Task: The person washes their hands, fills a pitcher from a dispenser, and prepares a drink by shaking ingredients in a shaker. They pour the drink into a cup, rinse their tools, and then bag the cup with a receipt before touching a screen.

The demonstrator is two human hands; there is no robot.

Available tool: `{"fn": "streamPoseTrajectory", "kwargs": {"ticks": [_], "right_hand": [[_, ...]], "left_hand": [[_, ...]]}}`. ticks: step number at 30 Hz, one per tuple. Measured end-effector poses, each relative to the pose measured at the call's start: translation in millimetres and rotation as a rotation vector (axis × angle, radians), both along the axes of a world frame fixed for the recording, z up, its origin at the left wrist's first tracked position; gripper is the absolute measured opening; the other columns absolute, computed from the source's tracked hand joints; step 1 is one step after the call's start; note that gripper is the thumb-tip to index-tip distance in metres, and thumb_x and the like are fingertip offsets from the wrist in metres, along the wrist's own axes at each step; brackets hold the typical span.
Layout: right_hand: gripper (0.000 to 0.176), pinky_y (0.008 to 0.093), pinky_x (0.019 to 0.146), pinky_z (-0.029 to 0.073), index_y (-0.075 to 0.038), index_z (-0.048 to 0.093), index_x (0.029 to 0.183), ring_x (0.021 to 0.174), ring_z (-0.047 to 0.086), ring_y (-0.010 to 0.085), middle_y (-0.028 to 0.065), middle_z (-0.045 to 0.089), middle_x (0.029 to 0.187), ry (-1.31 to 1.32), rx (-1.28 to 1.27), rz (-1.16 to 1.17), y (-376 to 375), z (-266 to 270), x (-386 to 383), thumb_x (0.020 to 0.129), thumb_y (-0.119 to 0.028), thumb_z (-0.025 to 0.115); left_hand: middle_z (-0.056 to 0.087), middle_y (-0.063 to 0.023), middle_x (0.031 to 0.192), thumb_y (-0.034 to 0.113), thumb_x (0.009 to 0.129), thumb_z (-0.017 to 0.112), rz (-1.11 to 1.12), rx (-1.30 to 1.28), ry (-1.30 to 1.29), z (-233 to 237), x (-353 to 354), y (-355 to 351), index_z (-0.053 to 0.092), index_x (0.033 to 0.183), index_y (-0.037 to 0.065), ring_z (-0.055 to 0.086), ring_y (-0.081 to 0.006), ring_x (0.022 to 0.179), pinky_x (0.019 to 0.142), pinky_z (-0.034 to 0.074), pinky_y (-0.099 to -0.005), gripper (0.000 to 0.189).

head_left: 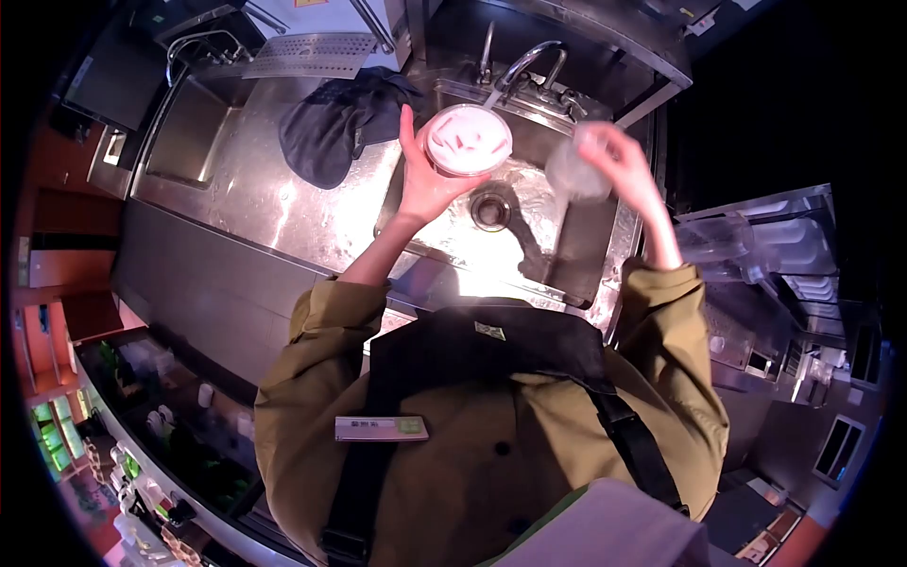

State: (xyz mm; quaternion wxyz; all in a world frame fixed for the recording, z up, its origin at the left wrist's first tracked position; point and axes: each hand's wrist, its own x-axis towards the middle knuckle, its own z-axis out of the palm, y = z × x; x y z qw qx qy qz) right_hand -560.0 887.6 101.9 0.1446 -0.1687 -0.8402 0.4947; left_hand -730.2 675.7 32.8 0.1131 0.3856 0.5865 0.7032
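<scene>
Nearest cam, by size: olive jacket (557,454) w/ sleeves pushed up to forearm, prob. to keep cuffs dry; dark apron (472,354) over it; pale panel (614,529) at lower edge, purpose unclear. Beyond, steel counter (241,203) w/ inset sink (572,255), directly under both hands, prob. so as to catch drips. Far L, second sink (194,142). Far R, shelved plastic containers (803,248), translucent, contents too small to tell. On counter L of sink, crumpled dark cloth (326,132), prob. laid aside w/in reach. Behind cloth, perforated metal plate (312,57), prob. for draining. At back of sink, curved tap (529,59), spout end near the held tub; flow, if any: cannot tell.

L hand (427,189): fingers wrapped round wall of round clear tub (468,142), thumb apart on far L side, prob. for a steady grip w/ mouth or lid unobstructed. Tub held above sink, near spout; whitish within, w/ red-pink marks; contents vs. print: cannot tell. R hand (619,161): blurred, fingertips seemingly pinched on edge of translucent cup (574,178), over R side of sink, apart from tub; contents: cannot tell. Smallest, below tub: round drain (490,212).
</scene>
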Motion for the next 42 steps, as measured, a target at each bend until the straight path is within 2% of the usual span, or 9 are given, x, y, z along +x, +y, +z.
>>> {"fn": "streamPoseTrajectory", "kwargs": {"ticks": [5,25,28,31,33,34,37,38,42], "right_hand": [[0.035,0.0233,0.073,0.043,-0.002,0.06,0.097,0.082,0.054,0.0096,0.0045,0.06,0.087,0.158,-0.062,0.291,-26,77,-75,0.078,-0.032,0.061],[0.05,0.0355,0.077,0.041,0.0,0.059,0.091,0.091,0.051,0.0277,0.0118,0.054,0.092,0.035,0.707,0.537,-23,103,-96,0.07,-0.045,0.06],[0.04,0.0352,0.073,0.041,-0.001,0.059,0.086,0.084,0.05,0.0264,0.0106,0.053,0.087,0.096,0.761,0.485,1,72,-74,0.07,-0.038,0.062],[0.049,0.0358,0.08,0.041,-0.002,0.059,0.09,0.089,0.05,0.0274,0.0126,0.054,0.092,-0.319,0.447,0.343,5,-54,-52,0.066,-0.044,0.065],[0.053,0.0432,0.089,0.035,-0.001,0.059,0.093,0.1,0.047,0.0285,0.0153,0.052,0.103,-0.629,0.973,0.5,-4,-137,-40,0.066,-0.046,0.063],[0.05,0.0379,0.082,0.04,0.002,0.061,0.091,0.094,0.052,0.0246,0.0156,0.055,0.099,-0.506,0.876,0.325,-9,-148,-38,0.069,-0.043,0.063],[0.048,0.0323,0.07,0.043,0.002,0.064,0.078,0.078,0.058,0.0235,0.0148,0.061,0.082,-0.189,-0.286,-0.06,-12,-165,-56,0.068,-0.045,0.064],[0.045,0.0294,0.06,0.043,0.002,0.065,0.074,0.066,0.058,0.0191,0.0139,0.061,0.072,-0.115,-0.093,-0.116,-12,-169,-61,0.071,-0.043,0.062],[0.047,0.0265,0.072,0.044,0.001,0.063,0.09,0.081,0.057,0.014,0.0086,0.063,0.083,0.123,-0.324,-0.106,-19,-63,-72,0.075,-0.043,0.061]], "left_hand": [[0.039,-0.0193,0.119,0.008,0.054,0.08,-0.05,0.024,0.026,17,2,1,-0.014,0.132,0.007,0.045,-0.0264,0.109,0.093,0.037,-0.0364,0.122],[0.038,-0.0206,0.119,0.005,0.056,0.078,0.039,0.005,0.083,37,-3,-3,-0.018,0.131,0.011,0.044,-0.0262,0.108,0.094,0.035,-0.0372,0.122],[0.039,-0.0197,0.117,0.006,0.055,0.079,0.072,0.039,0.07,37,-12,-9,-0.017,0.131,0.008,0.044,-0.025,0.108,0.093,0.035,-0.0354,0.122],[0.038,-0.0208,0.118,0.005,0.055,0.078,0.097,0.036,0.084,44,-19,-19,-0.018,0.131,0.01,0.043,-0.0251,0.108,0.094,0.035,-0.0357,0.122],[0.037,-0.0216,0.119,0.005,0.055,0.078,0.104,0.018,0.11,48,-27,-26,-0.018,0.131,0.012,0.043,-0.0254,0.109,0.094,0.035,-0.0359,0.122],[0.036,-0.0223,0.12,0.004,0.056,0.077,0.1,0.017,0.115,53,-29,-29,-0.018,0.132,0.013,0.042,-0.0258,0.109,0.094,0.035,-0.0366,0.122],[0.036,-0.0224,0.121,0.004,0.056,0.077,0.093,-0.017,0.107,63,-31,-40,-0.018,0.132,0.013,0.042,-0.0259,0.11,0.094,0.035,-0.0373,0.122],[0.036,-0.0224,0.12,0.005,0.056,0.077,0.092,-0.036,0.087,62,-33,-43,-0.018,0.132,0.013,0.042,-0.026,0.11,0.094,0.035,-0.0375,0.122],[0.036,-0.0216,0.12,0.006,0.055,0.078,0.101,-0.102,0.121,57,-32,-47,-0.018,0.132,0.013,0.043,-0.0262,0.11,0.094,0.035,-0.0373,0.123]]}}
